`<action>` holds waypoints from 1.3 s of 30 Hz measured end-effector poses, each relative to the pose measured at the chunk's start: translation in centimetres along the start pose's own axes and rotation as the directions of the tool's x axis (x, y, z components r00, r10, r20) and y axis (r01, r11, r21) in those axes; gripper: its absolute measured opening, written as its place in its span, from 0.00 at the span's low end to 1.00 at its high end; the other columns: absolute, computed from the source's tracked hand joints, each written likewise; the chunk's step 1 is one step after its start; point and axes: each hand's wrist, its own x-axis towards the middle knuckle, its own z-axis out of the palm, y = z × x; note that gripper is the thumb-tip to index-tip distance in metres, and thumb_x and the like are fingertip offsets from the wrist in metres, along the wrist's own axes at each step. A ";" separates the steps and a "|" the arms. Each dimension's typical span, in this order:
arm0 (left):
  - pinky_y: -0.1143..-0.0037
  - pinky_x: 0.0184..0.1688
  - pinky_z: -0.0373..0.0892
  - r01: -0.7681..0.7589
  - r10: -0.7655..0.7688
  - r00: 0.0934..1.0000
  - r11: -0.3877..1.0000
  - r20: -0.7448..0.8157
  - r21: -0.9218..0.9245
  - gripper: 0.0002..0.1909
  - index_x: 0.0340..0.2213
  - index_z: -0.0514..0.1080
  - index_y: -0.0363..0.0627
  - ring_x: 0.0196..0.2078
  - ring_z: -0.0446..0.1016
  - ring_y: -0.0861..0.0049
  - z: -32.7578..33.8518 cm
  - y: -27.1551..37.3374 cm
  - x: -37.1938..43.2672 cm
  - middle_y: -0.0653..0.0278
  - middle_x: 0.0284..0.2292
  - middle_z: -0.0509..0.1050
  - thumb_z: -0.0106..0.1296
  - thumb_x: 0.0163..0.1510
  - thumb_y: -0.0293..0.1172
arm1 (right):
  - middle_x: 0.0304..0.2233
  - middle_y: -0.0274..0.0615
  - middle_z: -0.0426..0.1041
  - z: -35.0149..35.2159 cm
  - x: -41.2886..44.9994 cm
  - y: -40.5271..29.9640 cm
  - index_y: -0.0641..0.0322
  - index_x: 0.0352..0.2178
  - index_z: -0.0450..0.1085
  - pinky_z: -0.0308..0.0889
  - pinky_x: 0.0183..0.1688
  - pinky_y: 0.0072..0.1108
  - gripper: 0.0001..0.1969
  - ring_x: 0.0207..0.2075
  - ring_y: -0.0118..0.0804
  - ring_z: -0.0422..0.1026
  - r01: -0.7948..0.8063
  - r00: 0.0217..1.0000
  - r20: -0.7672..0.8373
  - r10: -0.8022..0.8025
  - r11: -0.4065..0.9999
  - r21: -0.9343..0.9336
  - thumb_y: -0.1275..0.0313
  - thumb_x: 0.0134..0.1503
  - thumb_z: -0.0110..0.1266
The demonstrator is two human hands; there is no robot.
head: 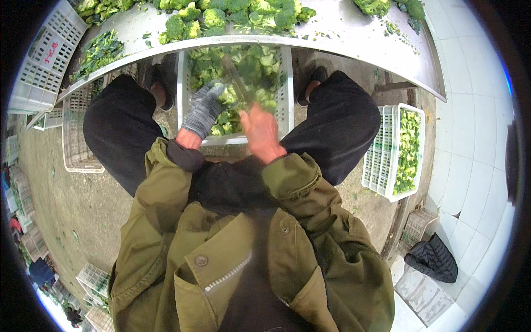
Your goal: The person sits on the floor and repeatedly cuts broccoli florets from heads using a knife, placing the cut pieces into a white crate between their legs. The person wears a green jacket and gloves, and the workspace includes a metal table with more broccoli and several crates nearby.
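My left hand, in a grey knit glove, holds a piece of broccoli over a white plastic crate between my knees. My bare right hand grips a knife. Its blade points away from me and toward the left, close to the left fingertips; motion blurs it, and the handle is hidden in the fist. Cut broccoli florets fill much of the crate. The far end of the crate runs under the front edge of a metal table.
Broccoli heads are heaped on the table, with leaf scraps at its left. A crate of broccoli pieces stands right of my knee. Another crate is at the left. A black quilted garment lies behind on the right.
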 end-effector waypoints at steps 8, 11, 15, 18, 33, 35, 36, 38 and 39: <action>0.76 0.33 0.72 -0.111 0.254 0.892 0.925 -0.374 0.364 0.11 0.43 0.74 0.47 0.37 0.76 0.79 -2.4 0.2 1.2 0.67 0.37 0.79 0.58 0.59 0.33 | 0.21 0.55 0.72 -1.0 -0.5 0.3 0.73 0.35 0.69 0.64 0.25 0.39 0.10 0.23 0.53 0.73 0.032 0.982 -0.187 0.009 0.976 0.214 0.72 0.59 0.57; 0.77 0.33 0.74 -0.227 0.343 0.875 0.914 -0.343 0.336 0.11 0.44 0.72 0.41 0.36 0.78 0.75 -1.8 0.8 0.9 0.61 0.38 0.79 0.56 0.60 0.28 | 0.22 0.53 0.72 -1.4 -0.2 0.1 0.71 0.35 0.69 0.64 0.25 0.37 0.09 0.22 0.51 0.73 0.114 0.950 -0.307 -0.046 0.972 0.205 0.72 0.60 0.57; 0.80 0.34 0.73 -0.404 0.495 0.840 0.844 -0.223 0.353 0.10 0.45 0.70 0.37 0.36 0.77 0.76 0.8 2.8 -0.7 0.59 0.38 0.77 0.52 0.61 0.24 | 0.19 0.51 0.69 -1.9 -0.3 0.0 0.72 0.28 0.68 0.62 0.25 0.33 0.11 0.19 0.42 0.67 0.127 0.930 -0.368 -0.011 0.947 0.294 0.72 0.60 0.56; 0.80 0.40 0.73 -0.573 0.692 0.721 0.628 -0.040 0.527 0.11 0.46 0.71 0.35 0.38 0.77 0.79 2.9 5.7 -1.5 0.61 0.40 0.78 0.53 0.61 0.22 | 0.20 0.50 0.69 -2.0 -0.2 0.1 0.71 0.28 0.68 0.61 0.25 0.34 0.11 0.20 0.40 0.67 0.013 0.940 -0.316 0.126 0.915 0.404 0.72 0.60 0.56; 0.64 0.59 0.65 0.005 0.404 0.876 -0.554 0.263 0.833 0.36 0.58 0.66 0.43 0.56 0.70 0.53 4.1 19.5 9.8 0.45 0.53 0.72 0.58 0.54 0.51 | 0.17 0.40 0.60 -1.4 0.1 0.4 0.68 0.23 0.62 0.54 0.23 0.32 0.16 0.20 0.30 0.57 -0.018 0.949 -0.270 0.163 0.883 0.468 0.70 0.62 0.56; 0.66 0.58 0.67 0.008 0.401 0.893 -0.470 0.206 0.882 0.34 0.57 0.66 0.42 0.54 0.73 0.56 3.7 19.8 10.4 0.46 0.51 0.74 0.60 0.54 0.48 | 0.19 0.51 0.69 -1.6 0.1 0.3 0.71 0.24 0.65 0.61 0.25 0.36 0.16 0.19 0.41 0.65 -0.054 0.955 -0.235 0.179 0.887 0.459 0.70 0.60 0.57; 0.66 0.58 0.67 -0.022 0.402 0.896 -0.384 0.189 0.923 0.34 0.57 0.67 0.41 0.54 0.73 0.57 3.3 20.0 10.3 0.46 0.51 0.74 0.61 0.54 0.46 | 0.19 0.50 0.69 -1.7 0.2 0.3 0.71 0.25 0.66 0.61 0.25 0.35 0.14 0.19 0.40 0.66 -0.041 0.955 -0.240 0.171 0.884 0.465 0.70 0.61 0.56; 0.68 0.55 0.69 -0.157 0.493 0.815 -0.316 0.303 0.936 0.30 0.54 0.69 0.41 0.50 0.76 0.59 2.4 20.2 9.8 0.48 0.48 0.76 0.63 0.53 0.39 | 0.19 0.49 0.70 -1.8 0.1 0.0 0.71 0.27 0.67 0.62 0.25 0.34 0.13 0.20 0.40 0.67 -0.054 0.954 -0.233 0.191 0.870 0.491 0.70 0.61 0.56; 0.69 0.55 0.69 -0.193 0.536 0.784 -0.269 0.313 0.944 0.29 0.54 0.70 0.40 0.50 0.76 0.60 1.9 20.3 9.3 0.49 0.48 0.77 0.63 0.53 0.37 | 0.19 0.49 0.70 -1.8 0.0 -0.2 0.71 0.27 0.68 0.62 0.25 0.34 0.12 0.20 0.40 0.67 -0.054 0.954 -0.228 0.193 0.862 0.504 0.70 0.61 0.55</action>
